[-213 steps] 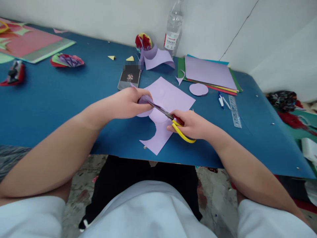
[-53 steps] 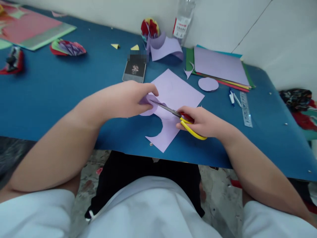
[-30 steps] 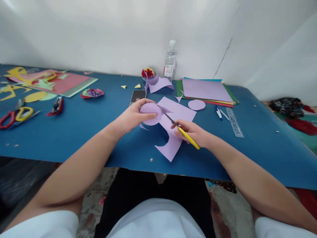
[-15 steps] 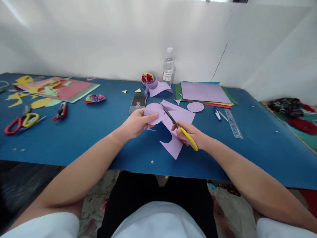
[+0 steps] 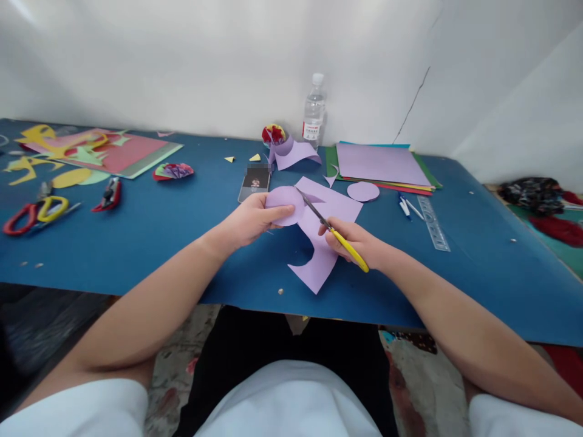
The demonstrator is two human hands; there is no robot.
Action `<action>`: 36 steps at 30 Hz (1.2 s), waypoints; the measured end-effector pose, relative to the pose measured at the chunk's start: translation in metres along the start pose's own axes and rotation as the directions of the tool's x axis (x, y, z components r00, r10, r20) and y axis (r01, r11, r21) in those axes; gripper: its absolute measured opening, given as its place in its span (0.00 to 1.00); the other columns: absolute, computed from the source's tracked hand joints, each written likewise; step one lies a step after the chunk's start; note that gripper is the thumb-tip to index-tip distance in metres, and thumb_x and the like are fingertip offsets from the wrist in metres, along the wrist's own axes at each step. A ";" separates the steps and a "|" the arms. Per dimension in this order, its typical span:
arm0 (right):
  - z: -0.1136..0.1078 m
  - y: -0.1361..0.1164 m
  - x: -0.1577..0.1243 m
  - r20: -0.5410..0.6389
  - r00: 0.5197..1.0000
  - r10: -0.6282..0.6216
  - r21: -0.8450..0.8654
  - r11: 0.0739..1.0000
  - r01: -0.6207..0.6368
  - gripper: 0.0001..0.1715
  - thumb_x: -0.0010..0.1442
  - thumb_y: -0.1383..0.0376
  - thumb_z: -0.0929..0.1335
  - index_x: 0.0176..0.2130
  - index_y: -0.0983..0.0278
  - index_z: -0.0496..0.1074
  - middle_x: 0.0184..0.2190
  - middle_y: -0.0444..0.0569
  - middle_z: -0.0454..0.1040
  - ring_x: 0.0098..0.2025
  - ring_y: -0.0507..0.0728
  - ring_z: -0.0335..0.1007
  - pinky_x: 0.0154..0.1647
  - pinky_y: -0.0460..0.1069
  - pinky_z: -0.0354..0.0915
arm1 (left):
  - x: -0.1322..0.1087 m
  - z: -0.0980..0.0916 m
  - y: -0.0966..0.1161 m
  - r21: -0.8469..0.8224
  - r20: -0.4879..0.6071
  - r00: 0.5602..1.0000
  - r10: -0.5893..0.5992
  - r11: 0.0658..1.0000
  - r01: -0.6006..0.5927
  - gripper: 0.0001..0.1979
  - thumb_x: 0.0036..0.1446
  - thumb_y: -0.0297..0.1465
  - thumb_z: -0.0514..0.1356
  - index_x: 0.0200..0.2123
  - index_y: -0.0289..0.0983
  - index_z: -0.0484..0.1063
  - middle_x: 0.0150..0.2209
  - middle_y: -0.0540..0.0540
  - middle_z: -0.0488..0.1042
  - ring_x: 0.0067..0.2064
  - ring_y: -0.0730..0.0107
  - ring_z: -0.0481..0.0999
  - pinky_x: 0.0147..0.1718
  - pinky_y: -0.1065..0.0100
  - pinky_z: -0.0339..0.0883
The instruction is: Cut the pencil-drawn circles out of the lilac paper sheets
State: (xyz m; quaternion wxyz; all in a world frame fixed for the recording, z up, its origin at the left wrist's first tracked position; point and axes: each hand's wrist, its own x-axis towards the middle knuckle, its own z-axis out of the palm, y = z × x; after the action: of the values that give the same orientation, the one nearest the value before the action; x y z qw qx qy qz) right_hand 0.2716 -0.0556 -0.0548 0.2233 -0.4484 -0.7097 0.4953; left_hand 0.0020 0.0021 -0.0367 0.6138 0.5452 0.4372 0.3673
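Note:
My left hand (image 5: 253,220) pinches the rounded part of a sheet of purple paper (image 5: 286,198), thumb on top. Yellow-handled scissors (image 5: 348,249) sit in my right hand (image 5: 357,240), their blades lying at the upper right edge of that rounded part. From there the rest of the purple sheet (image 5: 339,200) spreads right and down, with a curved cutout in its lower left side. Beside it on the table lies a cut purple paper circle (image 5: 363,192). A phone (image 5: 255,182) rests just behind my left hand.
A water bottle (image 5: 314,112) stands by the wall. Stacked coloured paper (image 5: 382,165), pens (image 5: 404,207) and a clear ruler (image 5: 433,223) lie right. Leftward are red-handled pliers (image 5: 108,194), red-and-yellow-handled pliers (image 5: 36,213), a folded paper piece (image 5: 173,172) and yellow scraps (image 5: 70,177).
The camera view has shifted slightly. The scissors and both hands keep nearly the same place on the paper; the sheet's lower flap has swung a little to the left.

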 end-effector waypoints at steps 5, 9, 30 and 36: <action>0.001 0.007 0.003 -0.026 1.000 -0.009 -0.015 1.000 0.009 0.46 0.67 0.21 0.65 0.48 0.59 0.71 0.27 0.41 0.65 0.30 0.56 0.63 0.31 0.52 0.61 | 0.001 0.001 -0.005 0.024 0.025 0.999 0.027 0.999 -0.028 0.22 0.45 0.44 0.84 0.36 0.36 0.85 0.31 0.44 0.81 0.34 0.65 0.78 0.32 0.65 0.69; 0.002 0.006 0.003 -0.039 0.999 0.007 -0.015 1.000 -0.008 0.44 0.67 0.23 0.65 0.47 0.58 0.72 0.27 0.40 0.64 0.29 0.56 0.62 0.30 0.51 0.59 | 0.002 0.003 -0.007 -0.009 0.019 1.000 -0.001 1.000 0.001 0.23 0.44 0.42 0.85 0.38 0.35 0.86 0.34 0.42 0.84 0.35 0.65 0.80 0.32 0.66 0.71; 0.001 0.013 0.007 -0.070 0.997 0.012 0.013 1.000 -0.011 0.43 0.64 0.22 0.68 0.43 0.57 0.70 0.31 0.45 0.65 0.33 0.59 0.63 0.30 0.52 0.58 | 0.004 0.012 -0.024 -0.300 0.021 0.996 -0.091 0.949 0.093 0.31 0.36 0.43 0.89 0.40 0.34 0.85 0.36 0.45 0.83 0.34 0.70 0.79 0.32 0.69 0.73; 0.001 0.014 0.007 -0.094 0.995 -0.017 0.031 0.999 0.020 0.43 0.65 0.22 0.67 0.43 0.57 0.70 0.31 0.44 0.66 0.32 0.58 0.63 0.30 0.52 0.58 | 0.009 0.020 -0.040 -0.279 0.011 0.999 -0.040 0.959 0.042 0.31 0.38 0.49 0.88 0.32 0.35 0.79 0.24 0.50 0.74 0.25 0.75 0.70 0.27 0.70 0.68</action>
State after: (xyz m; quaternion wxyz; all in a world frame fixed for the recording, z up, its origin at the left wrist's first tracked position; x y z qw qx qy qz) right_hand 0.2727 -0.0483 -0.0692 0.2679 -0.4611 -0.6946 0.4829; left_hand 0.0234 -0.0020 -0.0773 0.6930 0.4451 0.3908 0.4111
